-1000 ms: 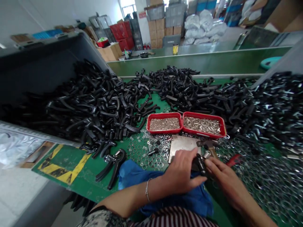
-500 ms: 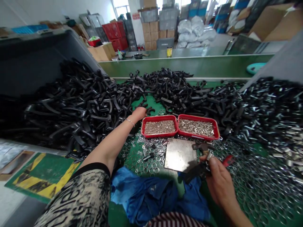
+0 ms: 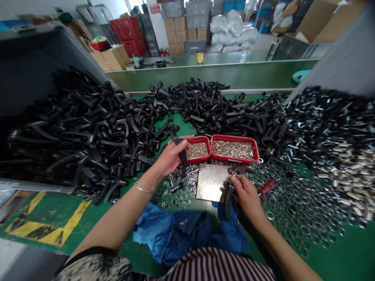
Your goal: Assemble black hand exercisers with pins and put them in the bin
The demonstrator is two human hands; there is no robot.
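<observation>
My left hand (image 3: pixel 173 156) is closed round a black curved handle (image 3: pixel 178 142), held up beside the left red tray (image 3: pixel 202 159) of tiny metal pieces. My right hand (image 3: pixel 245 192) grips another black handle (image 3: pixel 227 201) over the right edge of the metal plate (image 3: pixel 211 182); a small shiny piece shows near its fingertips, too small to name. A hammer (image 3: pixel 241 170) lies at the plate's upper right corner. Close to the right hand is a red-handled tool (image 3: pixel 268 186). The right red tray (image 3: pixel 234 159) holds small metal pins.
Black handles (image 3: pixel 96 128) are heaped at left and along the back. Metal rings (image 3: pixel 293 218) spread over the green table on the right, beside silver cylinders (image 3: pixel 348 171) and black-and-metal parts (image 3: pixel 331 113). A blue cloth (image 3: pixel 181 234) lies at the front edge.
My left hand has come back from the heap toward me and now holds up a black handle. My right hand, with its handle, has shifted left and closer to the plate. The view has shifted.
</observation>
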